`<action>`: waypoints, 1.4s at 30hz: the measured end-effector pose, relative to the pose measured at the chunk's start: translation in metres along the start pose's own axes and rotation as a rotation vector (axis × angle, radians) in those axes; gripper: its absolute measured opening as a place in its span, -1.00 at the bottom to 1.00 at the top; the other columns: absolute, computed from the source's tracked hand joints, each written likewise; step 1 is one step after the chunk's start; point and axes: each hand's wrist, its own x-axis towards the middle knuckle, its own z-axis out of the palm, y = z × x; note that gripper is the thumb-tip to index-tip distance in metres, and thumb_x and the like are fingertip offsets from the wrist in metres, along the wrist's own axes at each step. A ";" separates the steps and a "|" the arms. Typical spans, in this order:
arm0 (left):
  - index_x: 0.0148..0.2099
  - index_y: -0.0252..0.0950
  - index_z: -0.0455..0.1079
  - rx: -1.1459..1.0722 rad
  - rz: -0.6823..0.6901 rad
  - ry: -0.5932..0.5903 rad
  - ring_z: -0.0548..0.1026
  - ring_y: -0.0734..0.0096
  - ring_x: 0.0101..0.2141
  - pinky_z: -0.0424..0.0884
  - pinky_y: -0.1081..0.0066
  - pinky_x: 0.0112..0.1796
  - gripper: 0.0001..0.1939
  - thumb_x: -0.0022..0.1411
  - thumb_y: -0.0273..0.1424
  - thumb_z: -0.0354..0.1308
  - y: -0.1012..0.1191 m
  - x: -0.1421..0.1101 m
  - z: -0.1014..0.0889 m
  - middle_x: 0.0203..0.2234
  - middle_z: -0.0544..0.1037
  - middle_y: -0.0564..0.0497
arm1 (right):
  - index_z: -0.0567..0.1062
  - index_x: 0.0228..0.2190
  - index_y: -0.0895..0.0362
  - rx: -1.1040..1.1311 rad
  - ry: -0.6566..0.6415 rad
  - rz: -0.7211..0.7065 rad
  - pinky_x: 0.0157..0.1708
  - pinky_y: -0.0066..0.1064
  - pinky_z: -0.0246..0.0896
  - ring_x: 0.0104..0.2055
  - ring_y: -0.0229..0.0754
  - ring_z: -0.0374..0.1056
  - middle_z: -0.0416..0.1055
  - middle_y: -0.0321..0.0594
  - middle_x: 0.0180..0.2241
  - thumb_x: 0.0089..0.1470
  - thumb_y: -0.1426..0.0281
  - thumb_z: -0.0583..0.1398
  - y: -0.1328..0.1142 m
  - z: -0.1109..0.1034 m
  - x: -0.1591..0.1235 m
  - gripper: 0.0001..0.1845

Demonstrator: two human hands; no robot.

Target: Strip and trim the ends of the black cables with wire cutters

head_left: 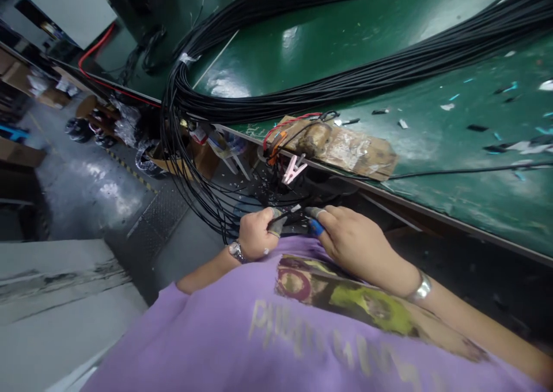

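Note:
Close in front of my purple shirt, my left hand point(259, 232) is closed around a black cable point(283, 214) whose pale end sticks out past the fingers toward the right. Across a small gap, my right hand point(356, 239) has its fingers curled together, with a blue cover on the thumb and a greyish one on a finger. What it pinches is hidden. Behind the left hand, loose loops of black cable point(181, 173) hang over the table edge from a large bundle point(302, 99) lying on the green table point(345, 31).
At the table edge, a taped cardboard piece point(363, 153) lies beside red and black wires and a pink clip point(294, 170). Scraps point(477, 128) are strewn over the right side. Boxes point(207, 158) stand below on the left. A white surface point(60, 300) is at lower left.

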 end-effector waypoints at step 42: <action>-0.53 -0.30 0.20 -0.788 -0.444 -0.211 0.07 0.68 -0.72 0.01 0.58 -0.66 -0.59 -0.05 -0.09 0.24 0.015 0.002 0.008 -0.77 0.18 0.21 | 0.37 -0.56 0.12 0.021 0.251 0.003 -0.50 -0.41 -0.02 -0.52 -0.19 0.21 0.31 -0.22 -0.62 0.09 0.32 0.07 -0.004 0.012 0.007 -0.76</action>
